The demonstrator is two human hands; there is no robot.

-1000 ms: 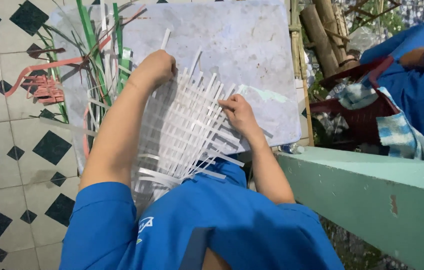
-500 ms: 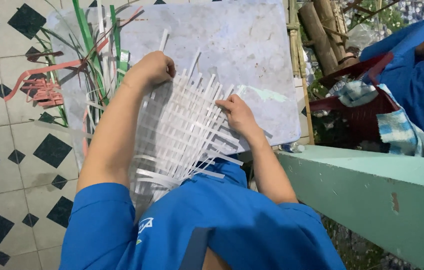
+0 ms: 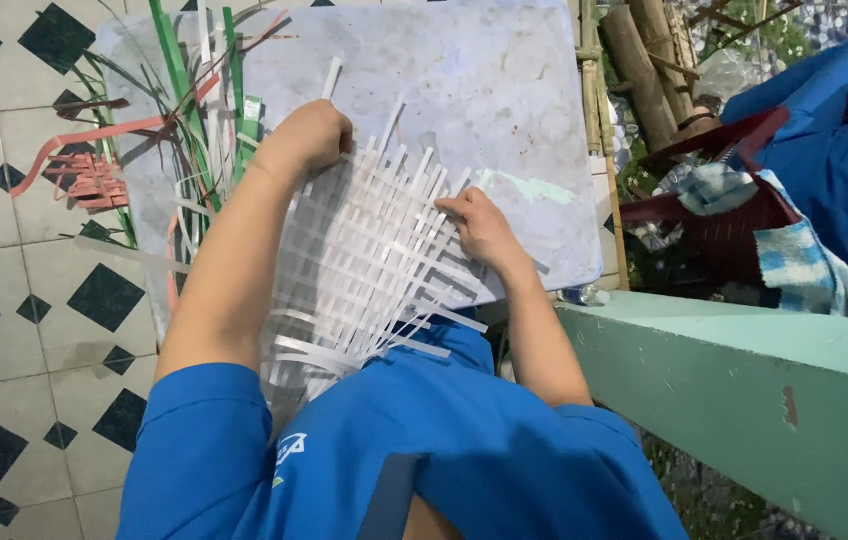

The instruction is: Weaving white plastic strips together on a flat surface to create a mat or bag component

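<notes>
two hands (image 3: 309, 135), one woven mat of white strips (image 3: 364, 270), one red basket (image 3: 714, 225), one grey board (image 3: 504, 100).

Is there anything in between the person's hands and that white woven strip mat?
Nothing visible. The left hand rests right on the top edge of the white woven plastic-strip mat, and the right hand presses on its right side. The loose green and red strips lie off to the left.

We observe even, diffuse daylight with no hard shadows; only a faint soft shadow lies under the forearms on the pale board (image 3: 504, 110). The white strips (image 3: 364, 260) read bright, close to overexposed, without glare. Focus is sharp centrally, while the wide lens bends the floor tiles (image 3: 4, 300) and green ledge (image 3: 744, 380) toward the edges.
</notes>
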